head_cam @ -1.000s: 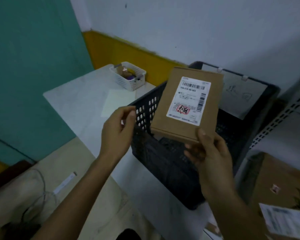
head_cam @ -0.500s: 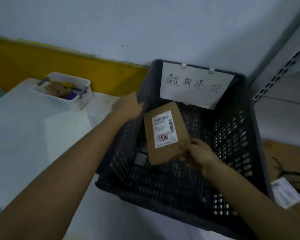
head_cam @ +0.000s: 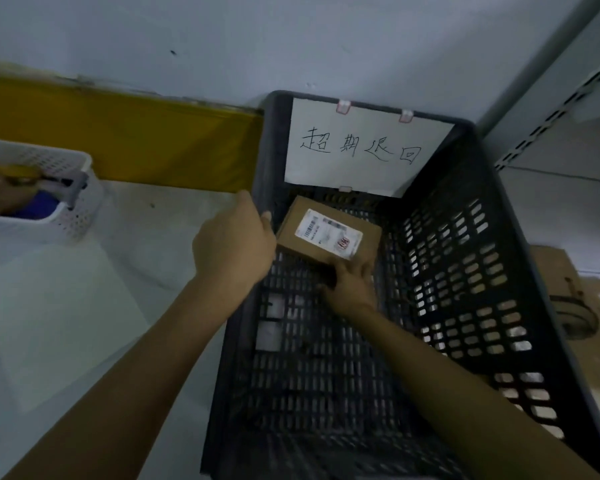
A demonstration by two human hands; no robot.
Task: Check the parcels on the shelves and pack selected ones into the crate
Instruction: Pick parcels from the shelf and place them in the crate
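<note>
A small brown cardboard parcel [head_cam: 328,233] with a white shipping label lies low inside the black slotted crate [head_cam: 465,271], near its far left corner. My right hand [head_cam: 350,282] reaches into the crate and grips the parcel's near edge. Over the crate's left rim, my left hand [head_cam: 234,242] rests with its fingers curled on the wall. A white paper sign [head_cam: 357,147] with handwritten characters is clipped to the crate's far wall.
The crate stands on a pale table [head_cam: 66,306]. A white perforated basket [head_cam: 49,199] with small items sits at the left, against a yellow wall band. A larger cardboard box [head_cam: 575,306] lies right of the crate, below grey metal shelving [head_cam: 568,81].
The parcel went from held upright above the crate down to its bottom, turning flat. My left hand moved onto the crate's left rim. The view tilted down over the crate.
</note>
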